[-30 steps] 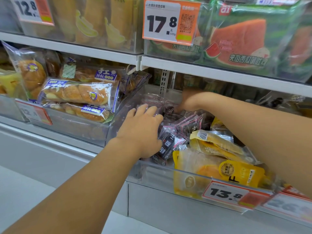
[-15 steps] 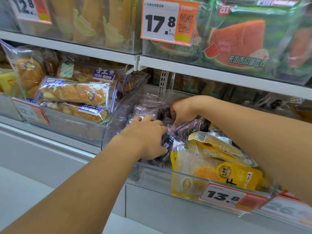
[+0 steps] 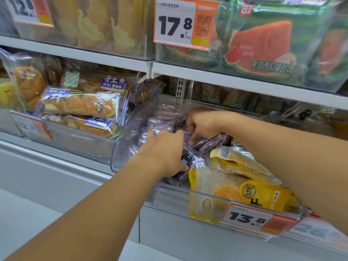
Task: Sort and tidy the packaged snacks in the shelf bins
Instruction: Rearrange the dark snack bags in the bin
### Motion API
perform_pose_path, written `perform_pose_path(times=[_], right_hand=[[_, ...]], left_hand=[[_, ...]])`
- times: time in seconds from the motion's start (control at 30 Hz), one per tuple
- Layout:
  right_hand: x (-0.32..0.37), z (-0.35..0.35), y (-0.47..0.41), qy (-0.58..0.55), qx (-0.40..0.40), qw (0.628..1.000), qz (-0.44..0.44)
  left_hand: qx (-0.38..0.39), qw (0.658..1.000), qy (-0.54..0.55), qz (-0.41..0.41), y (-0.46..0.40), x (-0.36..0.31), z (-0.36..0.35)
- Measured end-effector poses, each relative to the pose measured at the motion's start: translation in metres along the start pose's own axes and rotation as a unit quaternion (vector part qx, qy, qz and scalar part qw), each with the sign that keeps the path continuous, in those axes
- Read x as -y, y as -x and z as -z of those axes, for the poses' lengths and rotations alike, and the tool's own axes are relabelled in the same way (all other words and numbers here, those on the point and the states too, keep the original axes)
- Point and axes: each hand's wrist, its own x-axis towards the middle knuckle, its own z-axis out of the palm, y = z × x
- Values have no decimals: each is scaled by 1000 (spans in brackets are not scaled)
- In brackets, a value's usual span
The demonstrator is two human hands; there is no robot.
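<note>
Two shelf levels fill the frame: the upper shelf (image 3: 244, 81) carries a clear bin of watermelon-print packs (image 3: 263, 48) at upper right and a blurred yellow-packed bin (image 3: 90, 25) at upper left. Three price tags read clearly: 17.8 (image 3: 185, 23) top centre, 13.8 (image 3: 250, 219) lower right, 12.8 (image 3: 28, 10) top left. Below, a clear bin (image 3: 122, 147) at centre holds dark purple snack packs (image 3: 160, 123), too many and too overlapped to count, with at least two yellow packs (image 3: 254, 194) piled on their right. At centre left, three long bread packs (image 3: 81, 104) lie stacked. The left hand (image 3: 165, 151) grips a dark pack (image 3: 190, 159) at the bin's front, thumb curled over it. The right hand (image 3: 203, 125), fingers bent downward, pinches among the purple packs further back; both forearms hide much of the bin.
</note>
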Motion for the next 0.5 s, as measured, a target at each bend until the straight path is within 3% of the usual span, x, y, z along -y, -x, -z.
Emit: perform_pose_path(times=[0.1,0.23,0.5], right_hand=[[-4,-1,3,27,-89,996,6],[-10,-9,2,41,-168,985,-12],[-7,10,7,-9,17,999,-30]], left_hand=[[-8,999,46,7,1,1,1],[21,999,-23,-21,1,1,-2],[62,990,-123,-35,-5,-4,-4]])
